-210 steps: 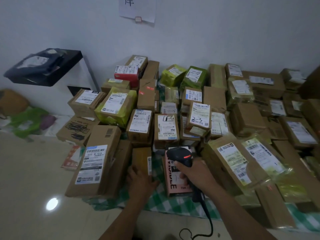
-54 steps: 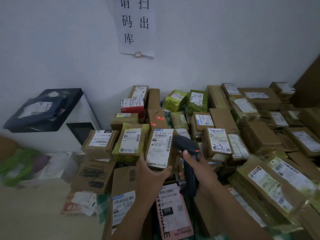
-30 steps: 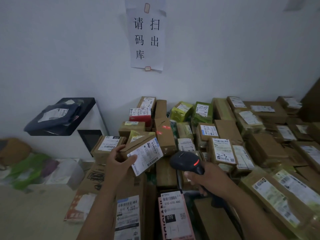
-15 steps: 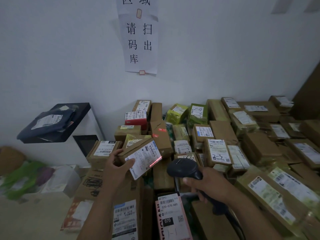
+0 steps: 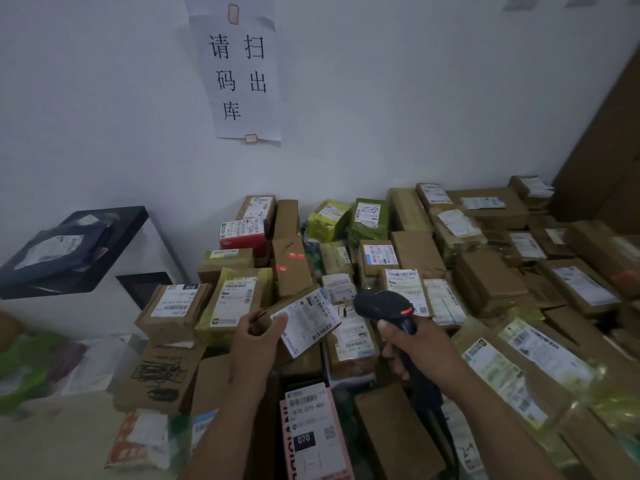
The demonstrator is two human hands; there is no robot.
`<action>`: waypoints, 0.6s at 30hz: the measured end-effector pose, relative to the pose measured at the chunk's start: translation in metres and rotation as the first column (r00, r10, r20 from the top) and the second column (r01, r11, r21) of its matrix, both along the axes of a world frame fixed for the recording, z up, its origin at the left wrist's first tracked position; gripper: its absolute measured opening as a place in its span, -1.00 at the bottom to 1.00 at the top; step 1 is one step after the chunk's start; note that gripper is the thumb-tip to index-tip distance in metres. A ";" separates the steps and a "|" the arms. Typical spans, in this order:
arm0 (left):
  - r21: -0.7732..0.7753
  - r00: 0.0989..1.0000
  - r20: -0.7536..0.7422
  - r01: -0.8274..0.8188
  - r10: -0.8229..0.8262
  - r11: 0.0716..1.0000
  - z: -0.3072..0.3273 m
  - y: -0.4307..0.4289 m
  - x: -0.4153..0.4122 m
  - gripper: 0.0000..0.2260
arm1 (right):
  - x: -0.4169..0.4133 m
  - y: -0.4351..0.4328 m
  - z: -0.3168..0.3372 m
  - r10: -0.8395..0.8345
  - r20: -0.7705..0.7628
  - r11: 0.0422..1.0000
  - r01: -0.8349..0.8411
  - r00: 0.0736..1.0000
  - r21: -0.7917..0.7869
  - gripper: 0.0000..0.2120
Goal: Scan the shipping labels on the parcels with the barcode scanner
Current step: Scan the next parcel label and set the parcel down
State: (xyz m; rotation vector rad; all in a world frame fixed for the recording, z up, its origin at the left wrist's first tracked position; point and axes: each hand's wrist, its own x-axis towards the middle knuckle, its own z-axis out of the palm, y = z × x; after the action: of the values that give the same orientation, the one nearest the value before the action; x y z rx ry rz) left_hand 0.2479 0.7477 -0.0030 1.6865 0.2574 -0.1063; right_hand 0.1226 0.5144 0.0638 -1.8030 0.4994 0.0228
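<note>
- The left hand (image 5: 256, 342) holds a small brown parcel (image 5: 294, 301) raised above the pile (image 5: 485, 282), tilted so that its white label (image 5: 307, 320) faces up and toward the camera.
- Its fingers (image 5: 250, 323) curl round the parcel's left end, and the thumb presses on the label's near left corner.
- The right hand (image 5: 415, 346) grips the black scanner (image 5: 384, 304) by the handle, fingers wrapped tight round it.
- The scanner's head sits just right of the label and points left at it; head and label are close but apart. A small red mark shows on the side of the head.
- The pile fills the middle and right of the view: mostly brown boxes, many with white labels facing up, packed against one another and reaching back to the wall (image 5: 415, 98).
- Two green parcels (image 5: 367, 216) lie side by side near the wall, and a red box (image 5: 242, 235) sits to their left.
- A pink parcel (image 5: 311, 434), marked 070 on its label, lies at the near edge between the two forearms.
- A box with black scribbles (image 5: 161, 375) stands at the pile's left edge.
- A paper sign (image 5: 242, 74) with large black characters hangs on the wall above the pile.
- At far left, a black tray (image 5: 104, 251) holding a dark bagged item rests on a white cabinet (image 5: 104, 317).
</note>
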 end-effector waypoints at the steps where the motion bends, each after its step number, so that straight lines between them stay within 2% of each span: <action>1: -0.043 0.998 -0.067 -0.023 0.020 0.999 -0.004 -0.011 -0.002 -0.62 | -0.001 -0.006 -0.001 -0.035 0.005 0.999 0.035 0.999 0.018 -0.59; 4: -0.148 0.969 -0.246 -0.053 0.015 0.988 -0.017 -0.043 -0.008 -0.59 | -0.004 -0.022 -0.006 -0.111 0.023 0.992 0.109 0.994 0.062 -0.63; 7: -0.198 0.950 -0.306 0.002 -0.063 0.980 -0.029 -0.070 -0.018 -0.64 | -0.004 -0.037 -0.008 -0.117 0.016 0.991 0.116 0.993 0.063 -0.65; 11: -0.174 0.959 -0.269 0.046 -0.092 0.984 -0.035 -0.097 -0.030 -0.68 | 0.003 -0.050 -0.010 -0.068 0.000 0.997 0.068 0.998 0.033 -0.66; 14: -0.054 0.952 -0.262 0.151 -0.160 0.987 -0.036 -0.109 -0.035 -0.59 | 0.015 -0.050 -0.013 -0.027 0.008 0.999 0.027 1.000 0.023 -0.68; 18: -0.023 0.948 -0.220 0.231 -0.230 0.973 -0.035 -0.112 -0.040 -0.56 | 0.036 -0.038 -0.019 0.048 0.007 0.997 -0.047 0.999 -0.053 -0.68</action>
State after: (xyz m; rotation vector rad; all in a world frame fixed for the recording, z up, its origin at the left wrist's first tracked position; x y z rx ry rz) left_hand 0.2083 0.6355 -0.0380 1.7040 0.2253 -0.4713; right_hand 0.1588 0.4767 0.0447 -1.8661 0.4544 0.0349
